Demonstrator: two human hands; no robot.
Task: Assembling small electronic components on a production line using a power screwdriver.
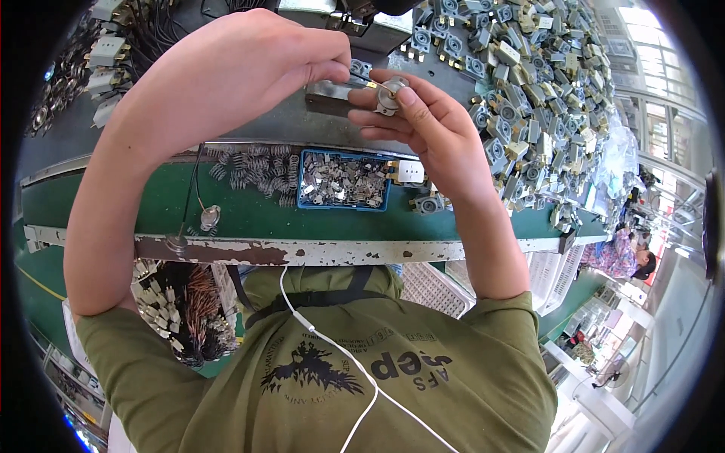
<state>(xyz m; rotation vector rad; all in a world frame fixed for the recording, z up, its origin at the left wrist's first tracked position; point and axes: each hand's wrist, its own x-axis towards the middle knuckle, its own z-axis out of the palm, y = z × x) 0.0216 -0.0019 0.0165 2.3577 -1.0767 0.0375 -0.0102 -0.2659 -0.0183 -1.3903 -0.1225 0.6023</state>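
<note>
One wire (pixel 368 78), down-rightward, in left hand (pixel 272 51), disc (pixel 387 100) in right hand (pixel 436 124), both pinched.

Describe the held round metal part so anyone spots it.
Start at the dark worktop beyond the green strip. Over it, the right hand holds the silvery round metal part. Unlike the similar round piece at lower left, it is hand-held.

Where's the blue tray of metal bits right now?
Head view, near the middle: the blue tray sits on the green bench top, just right of the springs and left of a white block.
</note>
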